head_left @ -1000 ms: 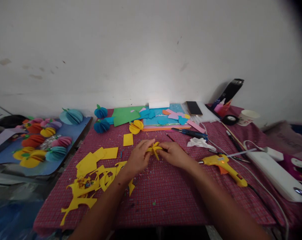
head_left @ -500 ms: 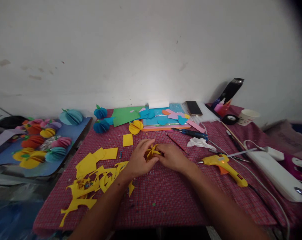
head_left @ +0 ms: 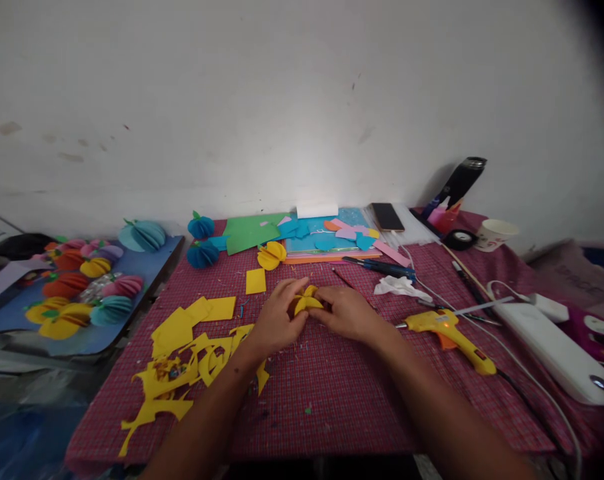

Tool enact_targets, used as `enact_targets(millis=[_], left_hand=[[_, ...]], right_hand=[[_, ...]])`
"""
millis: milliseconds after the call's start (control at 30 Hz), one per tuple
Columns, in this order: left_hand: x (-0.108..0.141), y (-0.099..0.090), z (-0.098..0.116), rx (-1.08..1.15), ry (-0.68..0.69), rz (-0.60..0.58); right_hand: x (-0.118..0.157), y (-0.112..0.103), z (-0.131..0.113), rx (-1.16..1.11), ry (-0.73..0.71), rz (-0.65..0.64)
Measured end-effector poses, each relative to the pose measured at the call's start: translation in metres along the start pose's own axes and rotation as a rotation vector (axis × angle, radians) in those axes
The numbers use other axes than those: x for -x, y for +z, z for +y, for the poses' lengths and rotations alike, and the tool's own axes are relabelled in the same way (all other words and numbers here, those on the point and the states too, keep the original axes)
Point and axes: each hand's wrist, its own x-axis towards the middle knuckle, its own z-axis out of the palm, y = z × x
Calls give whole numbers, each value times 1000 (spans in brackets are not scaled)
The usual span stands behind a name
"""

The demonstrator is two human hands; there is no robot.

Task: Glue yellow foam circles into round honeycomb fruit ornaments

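Between my two hands, over the middle of the checked cloth, is a small yellow folded-paper ball (head_left: pixel 308 301) with fanned segments. My left hand (head_left: pixel 281 316) grips its left side, thumb at the front and fingers behind. On the right side my right hand (head_left: pixel 346 312) holds it with thumb and fingers, which partly hide it. Just behind sits another yellow paper ball (head_left: pixel 271 255), beside a yellow square (head_left: pixel 255 281). Yellow paper pieces (head_left: pixel 175 330) and cut scraps (head_left: pixel 169 383) lie left of my left hand.
A yellow glue gun (head_left: pixel 449 337) lies at the right, with a white power strip (head_left: pixel 557 350) and cables beyond. A phone (head_left: pixel 387 217), screwdriver (head_left: pixel 382 267), crumpled tissue (head_left: pixel 401 287), cup (head_left: pixel 495 235) and black bottle (head_left: pixel 465 180) are behind. Colourful paper balls (head_left: pixel 65 285) cover a blue board.
The yellow ball has turned between my hands, so a broad curved segment now faces the front. My fingers have shifted slightly around it.
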Motion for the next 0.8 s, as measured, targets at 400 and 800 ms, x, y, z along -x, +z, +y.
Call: enact_targets(millis=[400, 800], left_hand=[[0, -3, 4, -26, -4, 1], [2, -6, 4, -97, 32, 18]], right_hand=[[4, -12, -1, -133, 96, 31], [3, -15, 1, -28, 51, 75]])
